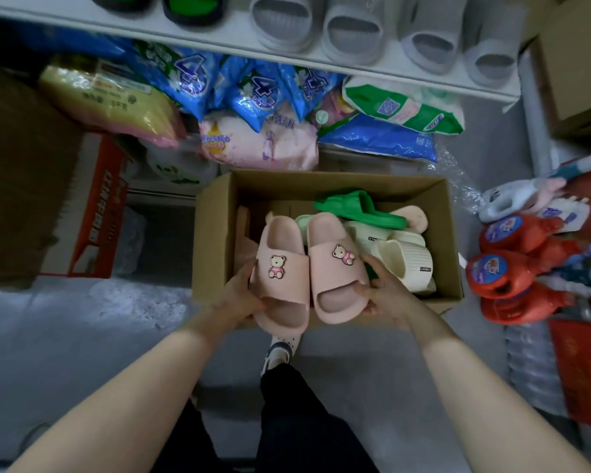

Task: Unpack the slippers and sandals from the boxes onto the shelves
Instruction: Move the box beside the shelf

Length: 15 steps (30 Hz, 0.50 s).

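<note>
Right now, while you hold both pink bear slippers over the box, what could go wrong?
1. Each hand, left hand and right hand, grips only the outer edge of one pink slipper, so one might slip back into the cardboard box.
2. The white shelf already looks crowded with grey slippers, so squeezing the pair in could knock one off.

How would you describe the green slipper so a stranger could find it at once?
Look at the open cardboard box on the floor below the white shelf. Towards its back right, the green slipper lies on top of cream slippers. It is the only bright green thing in the box.
</note>
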Each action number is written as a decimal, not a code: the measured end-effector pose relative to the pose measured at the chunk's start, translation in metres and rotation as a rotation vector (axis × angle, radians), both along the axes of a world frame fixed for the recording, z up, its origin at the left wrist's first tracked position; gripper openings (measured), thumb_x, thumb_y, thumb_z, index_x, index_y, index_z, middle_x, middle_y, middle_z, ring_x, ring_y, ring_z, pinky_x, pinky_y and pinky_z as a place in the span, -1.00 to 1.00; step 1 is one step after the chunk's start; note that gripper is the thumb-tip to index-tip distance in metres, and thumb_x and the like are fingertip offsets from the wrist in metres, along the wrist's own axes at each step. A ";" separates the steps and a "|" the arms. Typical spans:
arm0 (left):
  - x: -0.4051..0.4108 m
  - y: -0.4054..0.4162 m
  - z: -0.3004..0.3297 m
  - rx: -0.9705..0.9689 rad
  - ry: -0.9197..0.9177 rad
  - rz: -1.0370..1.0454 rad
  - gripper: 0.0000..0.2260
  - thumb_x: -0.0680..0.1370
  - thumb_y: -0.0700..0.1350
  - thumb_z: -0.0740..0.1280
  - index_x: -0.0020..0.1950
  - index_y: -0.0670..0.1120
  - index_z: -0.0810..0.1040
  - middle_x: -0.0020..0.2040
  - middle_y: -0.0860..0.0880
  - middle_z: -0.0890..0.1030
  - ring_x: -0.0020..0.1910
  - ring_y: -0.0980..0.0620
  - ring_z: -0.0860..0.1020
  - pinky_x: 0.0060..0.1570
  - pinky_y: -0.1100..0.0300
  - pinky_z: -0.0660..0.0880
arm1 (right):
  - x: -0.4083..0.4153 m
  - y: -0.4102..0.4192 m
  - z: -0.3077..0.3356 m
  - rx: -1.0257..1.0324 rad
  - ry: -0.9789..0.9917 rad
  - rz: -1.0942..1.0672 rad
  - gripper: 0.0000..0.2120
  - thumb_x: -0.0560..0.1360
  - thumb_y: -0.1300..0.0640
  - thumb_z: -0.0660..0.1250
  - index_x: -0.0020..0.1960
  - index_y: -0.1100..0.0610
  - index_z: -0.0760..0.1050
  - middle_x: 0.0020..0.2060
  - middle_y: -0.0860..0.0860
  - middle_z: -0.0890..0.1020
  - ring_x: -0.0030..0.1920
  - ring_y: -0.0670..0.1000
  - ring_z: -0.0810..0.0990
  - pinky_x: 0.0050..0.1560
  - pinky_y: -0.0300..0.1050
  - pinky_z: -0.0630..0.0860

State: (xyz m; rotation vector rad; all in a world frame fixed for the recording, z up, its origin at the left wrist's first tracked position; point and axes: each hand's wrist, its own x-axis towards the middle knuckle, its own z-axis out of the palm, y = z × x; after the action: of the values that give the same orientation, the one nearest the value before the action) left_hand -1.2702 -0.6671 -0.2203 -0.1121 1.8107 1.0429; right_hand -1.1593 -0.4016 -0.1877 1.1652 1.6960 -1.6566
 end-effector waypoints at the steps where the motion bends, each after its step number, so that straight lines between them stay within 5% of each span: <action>1: -0.005 -0.006 0.007 0.051 0.005 -0.005 -0.10 0.33 -0.36 0.42 0.52 0.19 0.12 0.29 -0.02 0.43 0.26 -0.11 0.45 0.14 -0.19 0.52 | -0.002 -0.006 0.009 0.013 0.026 -0.015 -0.43 0.60 0.28 0.30 0.38 -0.25 0.21 0.09 0.03 0.57 0.05 0.12 0.61 -0.01 0.12 0.62; 6: -0.040 -0.053 0.058 0.181 0.112 -0.004 -0.21 0.43 -0.38 0.39 0.47 0.20 0.17 0.06 0.09 0.47 0.08 -0.02 0.54 0.03 -0.09 0.58 | -0.021 -0.054 0.058 0.133 0.175 -0.041 -0.42 0.61 0.27 0.26 0.42 -0.27 0.18 0.22 0.03 0.55 0.13 0.07 0.58 -0.20 -0.07 0.62; 13: -0.107 -0.143 0.143 0.336 0.398 -0.008 -0.22 0.42 -0.37 0.40 0.52 0.08 0.19 0.22 0.04 0.46 0.15 -0.01 0.51 -0.09 0.09 0.61 | -0.075 -0.147 0.129 0.315 0.433 -0.131 -0.39 0.59 0.30 0.28 0.51 -0.14 0.18 0.24 0.14 0.54 0.06 0.11 0.61 -0.27 -0.06 0.61; 15: -0.126 -0.169 0.164 0.349 0.488 -0.013 -0.26 0.44 -0.31 0.42 0.49 0.15 0.20 0.26 0.01 0.46 0.16 -0.03 0.51 -0.03 0.02 0.60 | -0.092 -0.173 0.147 0.342 0.518 -0.134 -0.36 0.58 0.31 0.30 0.51 -0.13 0.19 0.27 0.15 0.53 0.13 0.13 0.60 -0.12 0.02 0.64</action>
State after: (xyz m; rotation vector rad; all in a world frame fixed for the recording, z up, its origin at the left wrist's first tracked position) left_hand -1.3959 -0.8365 -0.0558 0.3971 2.0137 1.4506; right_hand -1.2516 -0.5742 -0.0411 1.0726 2.3397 -1.9213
